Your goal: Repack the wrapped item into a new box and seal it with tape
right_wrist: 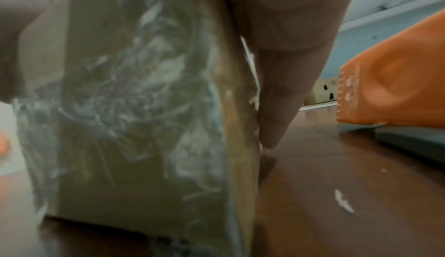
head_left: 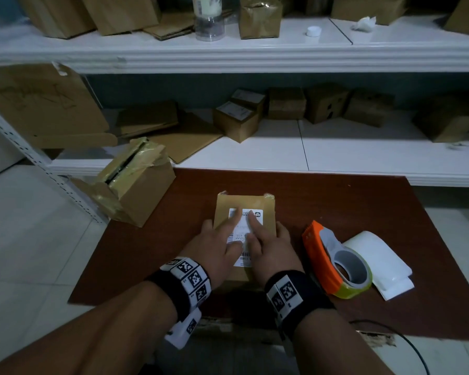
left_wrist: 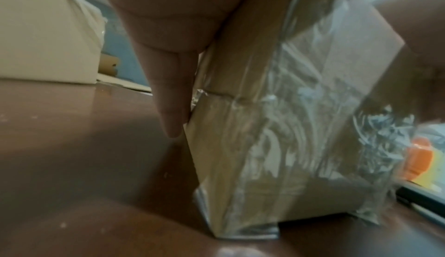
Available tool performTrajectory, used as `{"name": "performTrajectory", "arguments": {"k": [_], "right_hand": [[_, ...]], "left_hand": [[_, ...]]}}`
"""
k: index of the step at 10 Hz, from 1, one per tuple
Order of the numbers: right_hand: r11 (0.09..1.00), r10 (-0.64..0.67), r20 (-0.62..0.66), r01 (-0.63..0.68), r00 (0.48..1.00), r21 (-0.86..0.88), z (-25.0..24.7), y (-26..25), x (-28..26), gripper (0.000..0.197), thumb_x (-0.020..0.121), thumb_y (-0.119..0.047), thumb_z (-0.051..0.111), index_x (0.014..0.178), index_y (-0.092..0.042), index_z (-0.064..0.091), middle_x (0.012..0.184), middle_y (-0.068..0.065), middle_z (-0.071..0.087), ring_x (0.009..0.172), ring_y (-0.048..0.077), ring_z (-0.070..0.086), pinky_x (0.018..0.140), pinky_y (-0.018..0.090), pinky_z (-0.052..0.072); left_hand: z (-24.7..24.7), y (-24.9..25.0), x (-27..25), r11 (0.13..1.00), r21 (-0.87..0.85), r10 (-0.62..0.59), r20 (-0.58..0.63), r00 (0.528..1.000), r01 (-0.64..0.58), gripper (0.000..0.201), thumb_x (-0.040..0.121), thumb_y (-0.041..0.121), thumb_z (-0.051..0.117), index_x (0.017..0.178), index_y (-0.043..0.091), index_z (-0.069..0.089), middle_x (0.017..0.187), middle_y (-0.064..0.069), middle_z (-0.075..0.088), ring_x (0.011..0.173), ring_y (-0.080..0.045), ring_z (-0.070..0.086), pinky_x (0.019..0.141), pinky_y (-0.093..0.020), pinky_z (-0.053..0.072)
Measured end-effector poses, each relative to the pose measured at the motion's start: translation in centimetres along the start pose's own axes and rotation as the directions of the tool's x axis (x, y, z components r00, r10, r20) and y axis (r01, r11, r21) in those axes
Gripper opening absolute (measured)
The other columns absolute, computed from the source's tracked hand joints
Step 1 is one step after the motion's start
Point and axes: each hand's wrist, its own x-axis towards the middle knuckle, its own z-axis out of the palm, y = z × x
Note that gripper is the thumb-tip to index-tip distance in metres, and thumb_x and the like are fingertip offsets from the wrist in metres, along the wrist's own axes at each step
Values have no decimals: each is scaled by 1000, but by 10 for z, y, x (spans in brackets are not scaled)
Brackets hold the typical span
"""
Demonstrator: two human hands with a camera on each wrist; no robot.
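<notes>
Nearest the viewer, two forearms wearing black wristbands with square black-and-white markers reach forward over a dark reddish-brown wooden tabletop. The left hand and the right hand lie side by side, fingers extended and flat, pressing a white printed shipping label onto the top of a small rectangular brown cardboard box sealed with clear tape; neither hand grips anything. The box stands on the tabletop at its centre. In the left wrist view a straight finger runs down the box's left side wall, whose faces carry wrinkled glossy tape. In the right wrist view a finger likewise lies along the box's right edge, fingertip near the tabletop.

Just right of the box lies an orange plastic tape dispenser loaded with a yellowish roll of clear tape; touching its far side is a white roll of blank labels.

Beyond the left corner of the tabletop sits a larger, opened brown cardboard box with torn tape on its flaps. Farther back, a white two-tier shelf holds flattened cardboard, several small brown cartons and, on the upper tier, a clear plastic bottle.
</notes>
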Motion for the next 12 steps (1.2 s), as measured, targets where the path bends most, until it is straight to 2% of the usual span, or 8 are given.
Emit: {"name": "performTrajectory", "arguments": {"k": [1,2,3,5,7,9,11,12], "right_hand": [[1000,-17,5,17,1000,-2,-4,-1,-1,49,102,-44,32,148,-56,20,163,9,7,125,29,52,100,41,49],[998,-32,57,36,998,-56,-5,-3,-1,51,105,-37,30,154,-43,16,165,1,4,141,30,36,101,43,47],[1000,-9,-2,9,1000,-14,-2,-1,2,62,102,-44,30,154,-44,-3,165,2,8,123,29,54,93,44,52],[990,-11,-85,23,996,139,3,4,2,68,100,-51,36,153,-47,-7,159,-4,31,124,20,55,96,40,50],[981,58,-130,-33,990,190,6,5,3,56,102,-46,30,148,-57,0,145,-3,52,108,20,63,88,41,54],[972,102,-132,-71,986,224,6,4,2,61,102,-46,29,149,-54,-10,122,0,65,86,17,65,78,38,56],[916,142,-96,-94,985,390,4,4,-3,69,96,-61,34,147,-53,-12,146,4,51,102,24,67,87,45,57],[906,169,-178,-82,969,416,-8,2,-12,76,92,-67,36,151,-46,-9,162,6,26,136,33,45,104,55,46]], "left_hand": [[-2,2,0,1000,20,6,13,1000,-7,68,97,46,36,151,55,-4,126,-8,36,77,-20,53,72,-38,52],[-1,2,-1,1000,28,-14,11,1000,14,72,97,47,37,154,47,-8,132,-10,36,80,-23,55,71,-37,51],[2,0,1,999,28,-27,-20,999,27,76,97,52,37,155,41,-11,137,-8,36,89,-25,56,76,-39,53],[10,-5,3,996,-84,-32,-62,998,26,72,95,69,31,153,49,-6,153,-2,33,121,-26,53,92,-37,48],[11,-7,4,984,-179,-15,-140,990,-10,54,104,48,28,155,49,11,134,-1,55,89,-17,63,76,-35,54],[11,-8,2,972,-233,-7,-160,987,-31,53,105,44,26,156,45,11,139,-2,55,89,-18,63,73,-33,53],[9,-5,1,942,-334,-65,-108,992,25,66,104,51,30,157,39,-9,141,-6,51,90,-18,65,68,-30,51],[0,-3,-2,897,-439,-125,-134,983,55,69,102,56,31,159,32,0,159,-8,28,131,-27,47,100,-38,45]]}}
